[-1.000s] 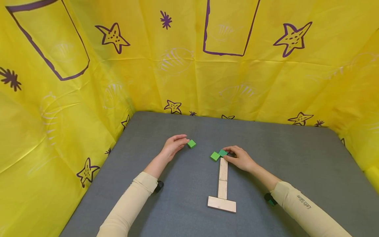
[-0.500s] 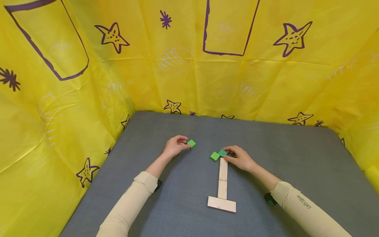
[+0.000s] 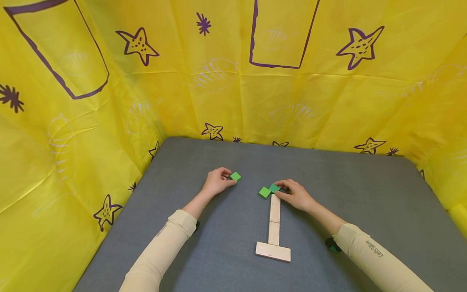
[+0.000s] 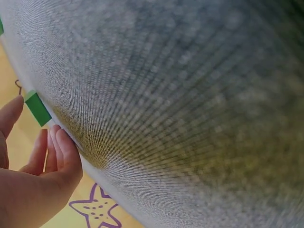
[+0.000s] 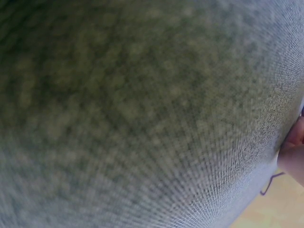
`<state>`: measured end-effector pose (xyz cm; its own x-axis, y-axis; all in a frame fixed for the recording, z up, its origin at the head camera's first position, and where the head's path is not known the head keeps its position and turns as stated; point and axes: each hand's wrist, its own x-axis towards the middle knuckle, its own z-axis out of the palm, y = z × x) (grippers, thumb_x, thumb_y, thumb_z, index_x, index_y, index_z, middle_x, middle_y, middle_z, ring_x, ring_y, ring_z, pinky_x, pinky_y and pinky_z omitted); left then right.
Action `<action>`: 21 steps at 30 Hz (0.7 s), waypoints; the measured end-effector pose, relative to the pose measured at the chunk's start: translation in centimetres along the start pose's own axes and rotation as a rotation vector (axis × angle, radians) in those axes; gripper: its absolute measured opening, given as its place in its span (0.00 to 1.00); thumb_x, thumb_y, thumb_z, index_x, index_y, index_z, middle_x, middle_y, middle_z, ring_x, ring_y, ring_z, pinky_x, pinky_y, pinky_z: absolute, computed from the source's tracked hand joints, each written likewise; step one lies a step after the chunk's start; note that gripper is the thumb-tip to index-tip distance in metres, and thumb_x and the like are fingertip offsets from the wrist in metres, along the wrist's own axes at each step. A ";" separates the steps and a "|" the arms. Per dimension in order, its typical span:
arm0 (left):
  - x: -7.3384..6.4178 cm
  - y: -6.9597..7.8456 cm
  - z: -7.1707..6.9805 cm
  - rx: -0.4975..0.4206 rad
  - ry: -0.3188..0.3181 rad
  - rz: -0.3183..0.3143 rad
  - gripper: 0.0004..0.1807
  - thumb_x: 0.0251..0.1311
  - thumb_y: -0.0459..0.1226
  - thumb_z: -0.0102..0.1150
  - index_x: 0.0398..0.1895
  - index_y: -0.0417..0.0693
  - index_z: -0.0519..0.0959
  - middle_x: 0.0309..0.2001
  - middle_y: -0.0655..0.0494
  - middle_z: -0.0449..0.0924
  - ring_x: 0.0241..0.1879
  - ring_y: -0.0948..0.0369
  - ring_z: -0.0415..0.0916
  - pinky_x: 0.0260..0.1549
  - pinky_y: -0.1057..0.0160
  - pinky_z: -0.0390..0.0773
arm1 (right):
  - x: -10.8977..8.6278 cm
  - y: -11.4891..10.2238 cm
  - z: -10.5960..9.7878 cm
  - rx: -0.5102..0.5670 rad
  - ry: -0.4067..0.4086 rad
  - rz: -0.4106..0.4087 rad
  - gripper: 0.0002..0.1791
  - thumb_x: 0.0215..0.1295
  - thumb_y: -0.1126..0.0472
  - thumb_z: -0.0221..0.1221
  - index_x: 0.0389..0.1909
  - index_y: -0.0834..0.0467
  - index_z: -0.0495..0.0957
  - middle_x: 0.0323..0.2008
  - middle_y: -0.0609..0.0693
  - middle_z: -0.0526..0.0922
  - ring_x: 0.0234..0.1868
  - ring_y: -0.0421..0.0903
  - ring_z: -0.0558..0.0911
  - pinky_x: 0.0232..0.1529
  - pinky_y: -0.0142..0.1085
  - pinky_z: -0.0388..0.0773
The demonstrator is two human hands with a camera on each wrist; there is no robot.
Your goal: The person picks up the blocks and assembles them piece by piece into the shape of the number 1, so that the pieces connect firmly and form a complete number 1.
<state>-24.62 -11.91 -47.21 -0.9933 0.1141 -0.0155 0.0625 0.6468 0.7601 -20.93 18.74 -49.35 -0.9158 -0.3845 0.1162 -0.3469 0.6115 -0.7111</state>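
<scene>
In the head view, a light green square block (image 3: 235, 177) lies left of the other blocks. My left hand (image 3: 217, 181) has its thumb at the near corner of this block and its curled fingers at the left side. The left wrist view shows the same green block (image 4: 38, 109) between thumb and fingertips. My right hand (image 3: 296, 195) pinches a darker green block (image 3: 274, 188), thumb on the near side and fingers on the far side. Corner to corner with that one lies a second light green block (image 3: 264, 192). In the right wrist view only part of the hand (image 5: 293, 151) shows.
Two pale wooden planks, the far one (image 3: 275, 207) and the near one (image 3: 274, 233), run end to end toward the person from the darker green block. A crosswise plank (image 3: 273, 252) meets their near end. Yellow patterned cloth (image 3: 226, 93) walls the grey table (image 3: 350, 190).
My left hand has shifted slightly right, its thumb coming to the light green block's near corner and its fingers curling in. The right hand and the other blocks have stayed put.
</scene>
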 end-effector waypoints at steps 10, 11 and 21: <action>0.2 0.0 0.3 0.050 0.001 0.020 0.20 0.51 0.40 0.73 0.45 0.39 0.81 0.40 0.49 0.81 0.37 0.56 0.76 0.40 0.59 0.76 | 0.0 -0.1 0.0 0.000 0.000 -0.006 0.19 0.65 0.61 0.62 0.55 0.63 0.78 0.47 0.57 0.80 0.48 0.52 0.75 0.50 0.47 0.72; 0.2 0.0 0.3 0.056 -0.001 0.018 0.20 0.52 0.40 0.73 0.45 0.39 0.81 0.40 0.49 0.81 0.37 0.56 0.75 0.40 0.58 0.76 | 0.0 -0.2 -0.1 0.001 -0.001 -0.008 0.19 0.65 0.61 0.62 0.55 0.63 0.78 0.47 0.57 0.80 0.48 0.52 0.75 0.50 0.47 0.72; 0.3 -0.2 0.7 0.071 0.002 0.019 0.19 0.53 0.40 0.72 0.46 0.39 0.81 0.41 0.49 0.80 0.39 0.56 0.76 0.41 0.58 0.77 | -0.1 -0.1 -0.1 0.007 -0.004 0.000 0.19 0.66 0.60 0.61 0.55 0.62 0.78 0.48 0.57 0.79 0.48 0.53 0.75 0.50 0.47 0.72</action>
<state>-24.82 -11.51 -47.78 -0.9920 0.1259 0.0000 0.0883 0.6961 0.7124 -20.84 18.77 -49.26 -0.9151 -0.3870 0.1132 -0.3451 0.6065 -0.7163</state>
